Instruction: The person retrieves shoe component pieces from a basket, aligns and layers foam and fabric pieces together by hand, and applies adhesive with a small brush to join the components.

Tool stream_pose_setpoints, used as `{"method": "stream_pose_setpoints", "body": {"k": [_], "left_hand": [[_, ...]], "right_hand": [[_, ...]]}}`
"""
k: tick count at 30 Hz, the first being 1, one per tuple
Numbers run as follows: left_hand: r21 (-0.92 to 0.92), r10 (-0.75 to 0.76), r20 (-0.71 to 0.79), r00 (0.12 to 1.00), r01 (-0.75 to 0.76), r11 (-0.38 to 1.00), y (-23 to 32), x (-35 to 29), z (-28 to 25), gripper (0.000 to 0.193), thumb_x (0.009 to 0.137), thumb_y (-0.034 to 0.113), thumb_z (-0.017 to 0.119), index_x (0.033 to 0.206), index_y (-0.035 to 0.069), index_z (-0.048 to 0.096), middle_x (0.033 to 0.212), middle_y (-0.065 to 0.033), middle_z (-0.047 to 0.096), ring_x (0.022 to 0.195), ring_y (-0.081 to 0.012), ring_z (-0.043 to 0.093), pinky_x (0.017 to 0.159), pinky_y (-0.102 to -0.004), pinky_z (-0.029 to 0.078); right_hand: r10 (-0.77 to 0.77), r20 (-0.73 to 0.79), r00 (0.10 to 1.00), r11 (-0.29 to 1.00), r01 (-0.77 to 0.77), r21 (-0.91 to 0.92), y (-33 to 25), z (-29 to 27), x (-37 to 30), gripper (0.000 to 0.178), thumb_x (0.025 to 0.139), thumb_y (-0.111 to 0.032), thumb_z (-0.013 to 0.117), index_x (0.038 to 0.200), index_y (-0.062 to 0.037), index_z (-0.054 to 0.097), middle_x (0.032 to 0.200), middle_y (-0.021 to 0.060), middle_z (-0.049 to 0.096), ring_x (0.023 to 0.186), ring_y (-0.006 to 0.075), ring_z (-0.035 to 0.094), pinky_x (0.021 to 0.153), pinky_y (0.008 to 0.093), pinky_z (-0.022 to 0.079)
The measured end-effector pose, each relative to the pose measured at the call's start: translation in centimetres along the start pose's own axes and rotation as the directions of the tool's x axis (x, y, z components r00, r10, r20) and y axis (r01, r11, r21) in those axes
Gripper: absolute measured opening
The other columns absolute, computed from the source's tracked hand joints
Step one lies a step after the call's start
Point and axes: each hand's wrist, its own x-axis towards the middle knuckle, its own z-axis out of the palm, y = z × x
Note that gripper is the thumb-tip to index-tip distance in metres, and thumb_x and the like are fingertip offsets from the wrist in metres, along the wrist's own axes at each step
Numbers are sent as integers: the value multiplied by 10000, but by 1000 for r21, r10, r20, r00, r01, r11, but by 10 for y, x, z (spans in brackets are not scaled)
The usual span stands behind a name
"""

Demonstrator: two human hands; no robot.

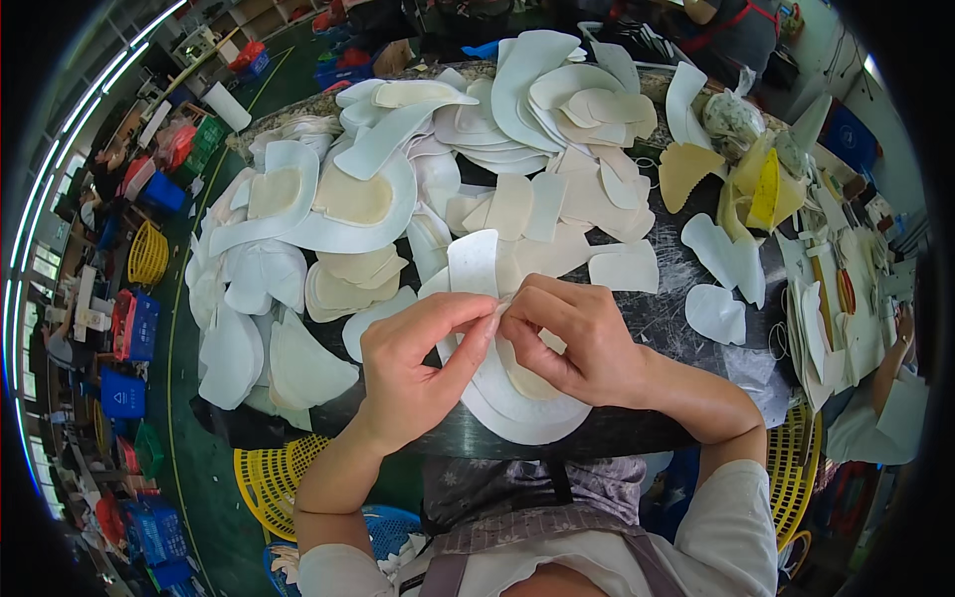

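Both hands meet over the near middle of the dark table, fingertips almost touching. The thumb and index finger of my left hand [413,363] are pinched together. Opposite it, my right hand [582,333] has curled fingers closed in a pinch. A tiny pale bit shows between the fingertips; I cannot make out what it is. Under the hands lies a large curved white cut piece [517,426], its rounded end at the table's near edge. Inside its curve sits a cream piece [534,381], partly covered by my right hand.
Heaps of white and cream cut pieces [527,90] cover the table's far and left sides. Loose white pieces [716,313] lie at right, near a yellow bag [761,194]. Yellow baskets [264,478] stand below the table edge. A person [741,35] is at the far right.
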Motion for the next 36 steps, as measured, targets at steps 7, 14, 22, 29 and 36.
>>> {"method": "stream_pose_setpoints", "body": {"k": [7, 14, 22, 29, 36], "left_hand": [[261, 218, -72, 973, -193, 946, -5, 0, 3, 181, 856, -80, 663, 1031, -41, 692, 951, -150, 724, 807, -217, 704, 688, -271, 548], [357, 378, -35, 925, -342, 869, -10, 3, 4, 274, 808, -102, 674, 1081, -81, 659, 950, -187, 713, 789, -278, 721, 652, -317, 584], [-157, -79, -130, 988, 59, 986, -24, -7, 7, 205, 902, -61, 620, 1097, -50, 682, 1032, -151, 722, 841, -184, 691, 730, -254, 527], [120, 185, -135, 973, -169, 978, -17, 1, 12, 296, 913, -49, 605, 1201, -10, 664, 1062, -155, 703, 845, -230, 708, 698, -284, 562], [128, 184, -96, 978, -171, 977, -16, 4, 12, 324, 884, -75, 633, 1200, -9, 664, 1058, -154, 709, 842, -215, 716, 685, -276, 570]], "right_hand": [[-20, -117, 993, 999, 23, 25, -3, 9, 7, 131, 858, -94, 677, 938, -19, 607, 815, 87, 612, 681, 210, 672, 575, 315, 522], [-63, -149, 987, 994, 49, -101, 1, 9, 11, 125, 840, -93, 697, 913, -32, 616, 772, 59, 615, 633, 187, 665, 542, 302, 513], [-102, -226, 969, 992, 117, 52, 15, 17, 15, 125, 815, -44, 703, 918, -35, 634, 724, 54, 604, 594, 186, 639, 520, 307, 483], [-105, -193, 975, 981, 70, -179, 7, 10, 20, 100, 826, -53, 697, 903, -35, 637, 717, 46, 607, 586, 184, 640, 512, 297, 479], [-138, -206, 969, 982, 107, -154, 13, 5, 21, 138, 752, -20, 695, 863, -35, 614, 691, 52, 585, 538, 196, 612, 493, 307, 464]]}}
